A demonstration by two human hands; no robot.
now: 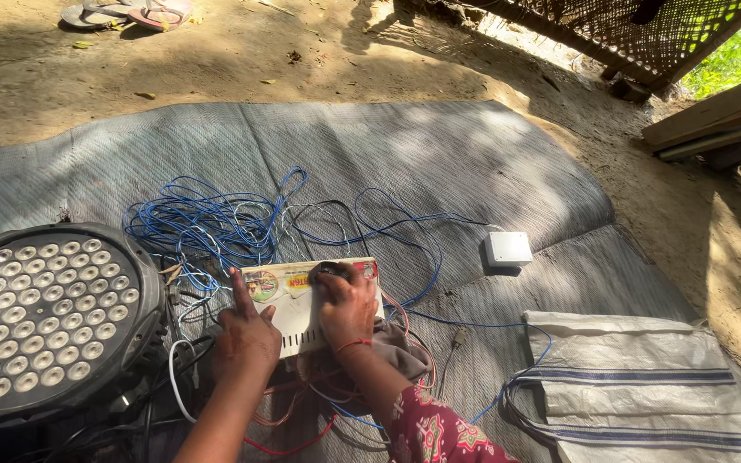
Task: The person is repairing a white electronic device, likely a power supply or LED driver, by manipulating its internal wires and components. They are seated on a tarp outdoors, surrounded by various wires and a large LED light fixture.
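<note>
A cream-coloured flat electrical box point(295, 313) with a coloured label strip along its far edge lies on a grey woven mat point(439, 163). My left hand point(243, 336) rests on its left end, the index finger stretched toward a round sticker. My right hand point(346, 304) presses down on the box's right part, fingers curled at a dark knob near the far edge. A red thread circles that wrist. Red and blue wires spill out beneath the box.
A round black lamp point(45, 319) studded with several small bulbs sits at the left. Tangled blue cable point(207, 221) lies behind the box. A small white square box point(508, 249) and a white woven sack point(645, 386) lie right. Sandals point(126, 13) rest on dirt.
</note>
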